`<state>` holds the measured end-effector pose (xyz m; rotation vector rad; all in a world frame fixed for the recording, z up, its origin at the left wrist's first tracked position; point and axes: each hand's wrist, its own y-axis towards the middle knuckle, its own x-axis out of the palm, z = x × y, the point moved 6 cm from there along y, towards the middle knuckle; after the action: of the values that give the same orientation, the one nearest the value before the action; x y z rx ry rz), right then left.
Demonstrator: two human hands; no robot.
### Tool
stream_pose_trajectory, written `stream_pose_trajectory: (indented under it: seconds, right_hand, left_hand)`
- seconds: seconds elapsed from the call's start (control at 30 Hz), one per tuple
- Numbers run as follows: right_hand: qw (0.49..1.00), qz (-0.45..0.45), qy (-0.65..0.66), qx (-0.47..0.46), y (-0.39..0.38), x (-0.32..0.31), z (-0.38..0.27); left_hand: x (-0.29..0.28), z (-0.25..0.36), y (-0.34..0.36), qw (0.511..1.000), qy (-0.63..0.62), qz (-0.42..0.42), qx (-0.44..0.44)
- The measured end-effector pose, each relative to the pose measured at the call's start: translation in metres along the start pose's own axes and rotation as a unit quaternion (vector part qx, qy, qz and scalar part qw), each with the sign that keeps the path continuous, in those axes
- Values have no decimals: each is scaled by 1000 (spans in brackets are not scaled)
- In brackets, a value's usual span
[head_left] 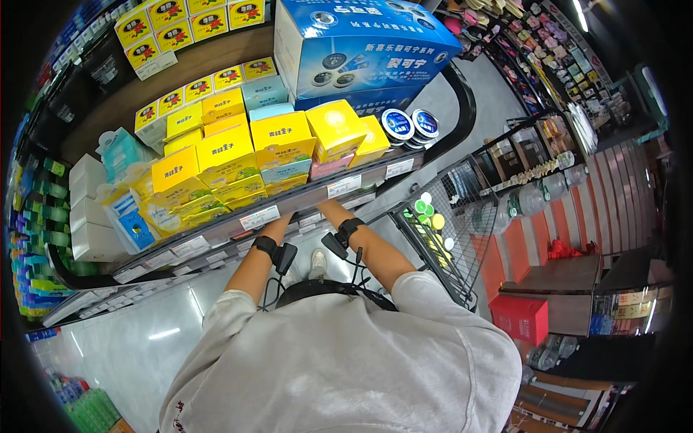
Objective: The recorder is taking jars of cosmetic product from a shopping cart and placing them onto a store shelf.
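Observation:
Both of my forearms stretch forward to the shelf, each with a black band and a small black device at the wrist. Only the back part of my left hand point(280, 225) shows; its fingers vanish below the shelf's front edge point(296, 207). Close beside it on the right, my right hand point(331, 211) is likewise cut off by that edge. Whatever they touch is hidden. Right above them on the upper shelf stand yellow cartons point(283, 141), some with raised flaps, and a smaller yellow box point(336, 130).
A large blue carton point(361, 54) stands at the back, with round blue-and-white tins point(397, 125) before it. Light-blue packets point(133, 220) and white boxes point(101, 242) fill the left end. A black wire cart point(462, 224) with green- and yellow-lidded containers point(437, 221) is close on my right.

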<state>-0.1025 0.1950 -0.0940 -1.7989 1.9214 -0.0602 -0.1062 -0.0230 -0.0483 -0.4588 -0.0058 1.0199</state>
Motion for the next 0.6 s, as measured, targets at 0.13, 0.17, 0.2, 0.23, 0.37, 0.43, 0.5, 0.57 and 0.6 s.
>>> stream_pose_trajectory:
  seconds: [0.13, 0.17, 0.2, 0.23, 0.37, 0.43, 0.5, 0.57, 0.6]
  right_hand:
    - [941, 145, -187, -242, -12, -11, -53]
    - [909, 183, -232, -295, -21, -11, -65]
    - [871, 204, -272, -354, -32, 1, -94]
    - [963, 110, -76, -235, -46, -8, -90]
    - [980, -169, 102, -8, -140, -67, -70]
    - [984, -159, 82, 15, -191, -96, -87]
    - [988, -115, 107, -1, -227, -131, -84]
    - [987, -41, 151, -36, -260, -169, -85]
    - [983, 1, 175, -55, -275, -188, -87]
  left_hand:
    - [-13, 56, -8, 992, 7, 65, 107]
    - [-12, 62, -3, 986, 102, 65, 112]
    - [-19, 47, -1, 986, 104, 73, 105]
    - [-26, 36, 1, 974, 158, 97, 132]
    - [-14, 11, 11, 986, 127, -93, 51]
    - [11, 6, 18, 977, 78, -197, -18]
    - [53, 35, 15, 960, -31, -280, -7]
    - [99, 75, 5, 943, 0, -332, 10]
    - [124, 99, -5, 927, 26, -374, 23]
